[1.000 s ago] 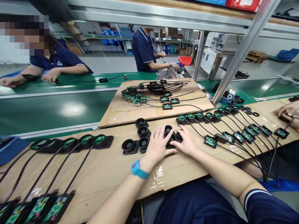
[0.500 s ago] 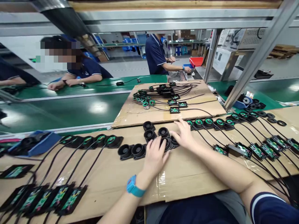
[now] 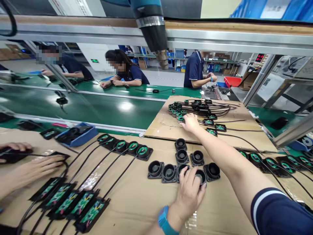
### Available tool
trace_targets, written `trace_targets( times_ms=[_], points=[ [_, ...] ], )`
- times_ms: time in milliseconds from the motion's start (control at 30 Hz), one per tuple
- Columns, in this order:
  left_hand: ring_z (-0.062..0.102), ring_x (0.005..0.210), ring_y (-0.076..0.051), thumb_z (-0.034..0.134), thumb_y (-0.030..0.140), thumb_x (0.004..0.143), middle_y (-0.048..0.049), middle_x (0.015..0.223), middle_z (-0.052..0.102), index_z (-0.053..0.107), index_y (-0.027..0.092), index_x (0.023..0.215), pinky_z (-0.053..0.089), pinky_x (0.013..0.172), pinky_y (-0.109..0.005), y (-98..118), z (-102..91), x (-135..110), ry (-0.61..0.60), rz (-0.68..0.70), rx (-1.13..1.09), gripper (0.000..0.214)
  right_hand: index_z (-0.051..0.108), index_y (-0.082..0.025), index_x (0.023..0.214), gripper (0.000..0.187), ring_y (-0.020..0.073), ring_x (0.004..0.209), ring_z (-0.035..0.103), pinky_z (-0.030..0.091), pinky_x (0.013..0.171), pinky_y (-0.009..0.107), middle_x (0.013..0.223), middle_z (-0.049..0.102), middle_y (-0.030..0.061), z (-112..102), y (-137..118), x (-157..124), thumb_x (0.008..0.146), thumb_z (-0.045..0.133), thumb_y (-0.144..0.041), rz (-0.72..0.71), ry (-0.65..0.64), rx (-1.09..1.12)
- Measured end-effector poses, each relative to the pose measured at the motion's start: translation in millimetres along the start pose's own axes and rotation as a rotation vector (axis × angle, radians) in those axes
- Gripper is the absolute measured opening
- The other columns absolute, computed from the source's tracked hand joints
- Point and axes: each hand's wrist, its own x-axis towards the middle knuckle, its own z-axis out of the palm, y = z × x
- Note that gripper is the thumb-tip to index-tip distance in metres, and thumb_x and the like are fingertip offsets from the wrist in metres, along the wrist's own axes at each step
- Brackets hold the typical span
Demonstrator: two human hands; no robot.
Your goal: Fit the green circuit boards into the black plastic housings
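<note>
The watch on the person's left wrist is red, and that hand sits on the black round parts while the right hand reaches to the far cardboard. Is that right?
Not quite: the head view shows the watch is blue, not red. The left hand does sit on the black round parts, and the right hand reaches to the far cardboard.

Green conveyor belt [image 3: 80, 107] under a grey metal frame [image 3: 220, 37], shelving behind.

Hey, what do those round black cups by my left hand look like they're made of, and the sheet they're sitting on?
The black cups look like molded plastic: matte, uniform black, with faint highlights on the rims. The sheet looks like brown cardboard, dull and creased, with glossy clear tape strips. The left hand rests on one cup.
</note>
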Motion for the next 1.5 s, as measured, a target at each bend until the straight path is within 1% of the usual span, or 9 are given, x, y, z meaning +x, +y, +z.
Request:
trace_targets(
  times_ms=[200, 400, 533, 800, 900, 967, 1100, 1333, 1500],
  points=[
    [0.066, 0.115, -0.029, 0.063, 0.02, 0.088, -0.0154, 0.125, 0.068, 0.057, 0.021, 0.095, 0.044, 0.109, -0.055, -4, 2.6, -4, -0.02, -0.032, -0.055, 0.009, 0.064, -0.008, 0.115, 0.029, 0.0368, 0.124, 0.046, 0.027, 0.109, 0.053, 0.111, 0.071, 0.0222, 29, -26, 36, 0.091, 0.062, -0.023, 0.076, 0.021, -0.018],
    [0.066, 0.112, -0.028, 0.061, 0.019, 0.09, -0.0163, 0.123, 0.069, 0.055, 0.02, 0.099, 0.042, 0.107, -0.055, -6, -0.4, 1, -0.038, -0.041, -0.077, 0.011, 0.058, -0.015, 0.132, 0.044, 0.0292, 0.128, 0.048, 0.028, 0.114, 0.043, 0.124, 0.069, 0.0163, 5, -18, 14, 0.091, 0.066, -0.029, 0.066, 0.076, 0.049],
    [0.066, 0.114, -0.029, 0.063, 0.022, 0.092, -0.0169, 0.121, 0.07, 0.052, 0.019, 0.11, 0.039, 0.108, -0.054, -9, 1.8, 0, -0.053, 0.025, -0.048, 0.021, 0.048, -0.019, 0.148, 0.059, 0.0232, 0.128, 0.056, 0.035, 0.117, 0.039, 0.141, 0.062, 0.0086, -51, 12, -30, 0.094, 0.067, -0.032, 0.035, 0.293, 0.318],
    [0.069, 0.108, -0.035, 0.066, 0.037, 0.091, -0.0188, 0.117, 0.072, 0.055, 0.017, 0.117, 0.041, 0.105, -0.058, -13, 16.9, -6, 0.017, 0.105, 0.059, 0.034, 0.042, -0.03, 0.152, 0.061, 0.0209, 0.137, 0.054, 0.049, 0.112, 0.03, 0.147, 0.055, -0.0089, -230, 44, -168, 0.098, 0.052, -0.057, 0.008, 0.794, 0.711],
    [0.07, 0.107, -0.036, 0.066, 0.038, 0.09, -0.0197, 0.118, 0.072, 0.057, 0.017, 0.116, 0.041, 0.107, -0.059, -8, 16.2, -7, 0.032, 0.114, 0.096, 0.034, 0.036, -0.029, 0.155, 0.062, 0.0182, 0.124, 0.063, 0.056, 0.102, 0.028, 0.139, 0.061, -0.0075, -284, 38, -225, 0.101, 0.047, -0.056, -0.012, 0.887, 0.826],
    [0.07, 0.107, -0.037, 0.066, 0.037, 0.09, -0.0205, 0.119, 0.071, 0.056, 0.016, 0.119, 0.041, 0.107, -0.058, -3, 12.1, -9, 0.046, 0.148, 0.132, 0.037, 0.036, -0.026, 0.156, 0.06, 0.0174, 0.123, 0.065, 0.057, 0.102, 0.029, 0.14, 0.061, -0.0024, -301, 34, -266, 0.102, 0.05, -0.049, 0.007, 0.906, 0.825],
    [0.071, 0.099, -0.037, 0.065, 0.04, 0.091, -0.0204, 0.116, 0.072, 0.055, 0.014, 0.127, 0.045, 0.098, -0.053, 7, -0.1, -20, 0.08, 0.152, 0.193, 0.046, 0.052, -0.023, 0.147, 0.055, 0.0197, 0.129, 0.062, 0.052, 0.111, 0.034, 0.14, 0.063, 0.0029, -270, 29, -336, 0.097, 0.065, -0.04, 0.031, 0.747, 0.724],
    [0.067, 0.103, -0.033, 0.063, 0.04, 0.093, -0.0178, 0.111, 0.069, 0.056, 0.013, 0.123, 0.05, 0.092, -0.047, 47, -8.5, -54, -0.035, 0.047, 0.076, 0.042, 0.061, -0.014, 0.138, 0.058, 0.0302, 0.113, 0.07, 0.056, 0.099, 0.04, 0.118, 0.074, 0.0147, -123, 11, -400, 0.085, 0.08, -0.027, 0.231, -0.106, 0.458],
    [0.06, 0.123, -0.033, 0.067, 0.032, 0.092, -0.0195, 0.129, 0.063, 0.054, 0.014, 0.13, 0.049, 0.105, -0.051, 60, -12.3, -61, 0.067, -0.096, -0.009, 0.044, 0.062, -0.009, 0.132, 0.047, 0.0303, 0.117, 0.068, 0.053, 0.102, 0.041, 0.127, 0.069, 0.0203, -72, -2, -405, 0.089, 0.073, -0.024, 0.305, -0.202, 0.392]
  ],
)
